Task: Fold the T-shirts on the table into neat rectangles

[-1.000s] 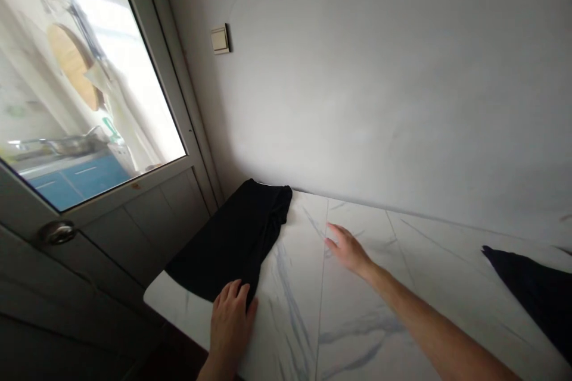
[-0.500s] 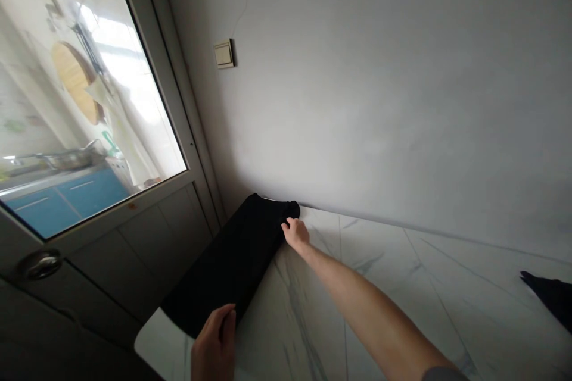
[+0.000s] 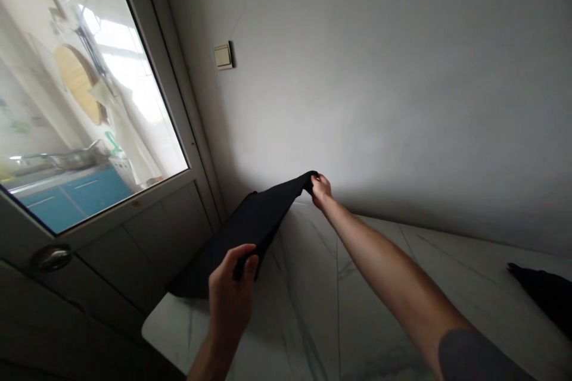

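black cloth [image 3: 250, 220], near edge now lifted off the table [image 3: 313, 333], pinched in both hands [image 3: 276, 226]

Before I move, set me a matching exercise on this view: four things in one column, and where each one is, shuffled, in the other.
Things:
1. Right hand
2. Left hand
3. Light switch
4. Other dark cloth

Places:
A. On the grey wall, beside the door
B. At the lifted black cloth's raised far corner
C. On the marbled table, cut off by the picture's right edge
D. At the lifted black cloth's edge, nearer the camera

Right pairs: 1-B, 2-D, 3-A, 4-C
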`<state>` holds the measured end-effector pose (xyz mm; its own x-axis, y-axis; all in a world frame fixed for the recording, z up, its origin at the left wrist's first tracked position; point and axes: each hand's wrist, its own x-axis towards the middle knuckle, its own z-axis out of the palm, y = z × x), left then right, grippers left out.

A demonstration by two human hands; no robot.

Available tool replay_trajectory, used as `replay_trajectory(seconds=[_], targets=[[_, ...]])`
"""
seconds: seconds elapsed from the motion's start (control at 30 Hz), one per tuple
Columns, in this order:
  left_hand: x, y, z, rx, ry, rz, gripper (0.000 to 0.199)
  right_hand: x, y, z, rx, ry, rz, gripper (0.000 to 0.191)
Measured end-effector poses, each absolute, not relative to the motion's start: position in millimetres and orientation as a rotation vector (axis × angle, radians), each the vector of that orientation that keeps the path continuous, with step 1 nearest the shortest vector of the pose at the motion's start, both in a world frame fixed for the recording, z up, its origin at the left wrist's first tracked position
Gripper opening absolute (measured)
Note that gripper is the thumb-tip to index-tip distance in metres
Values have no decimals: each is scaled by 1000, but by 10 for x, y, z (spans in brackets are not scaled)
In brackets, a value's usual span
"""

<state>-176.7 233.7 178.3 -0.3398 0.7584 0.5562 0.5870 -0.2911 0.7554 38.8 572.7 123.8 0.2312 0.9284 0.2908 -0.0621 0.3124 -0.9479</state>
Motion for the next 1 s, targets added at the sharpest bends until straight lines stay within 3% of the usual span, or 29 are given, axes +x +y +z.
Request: replay_trajectory(seconds=[0.1, 0.2, 0.37, 0.57, 0.7, 0.87, 1.0], targets=[[-1237, 2236, 1767, 1857, 1457, 1555, 16, 1018, 5465, 1275, -1027, -1053, 850, 33], [-713, 2077, 1633, 1902, 1227, 1353, 17, 1769, 5055, 1139, -1059, -1016, 851, 34], [175, 1759, 1323, 1931, 968, 926, 29, 3056, 4192, 599, -1260, -1100, 891, 37], [1018, 1409, 993, 1979, 597, 444, 55, 4035, 3236, 216, -1680, -1224, 513, 28], [812, 1448, 934, 2202, 412, 308, 72, 4238, 2700, 272, -1910, -1214, 285, 44], [13, 1843, 640, 2651, 1073, 359, 63, 3790, 1747, 268, -1805, -1728, 153, 46], [-528, 1900, 190, 2938, 1197, 256, 70, 3254, 1049, 66, -1872, -2088, 282, 58]])
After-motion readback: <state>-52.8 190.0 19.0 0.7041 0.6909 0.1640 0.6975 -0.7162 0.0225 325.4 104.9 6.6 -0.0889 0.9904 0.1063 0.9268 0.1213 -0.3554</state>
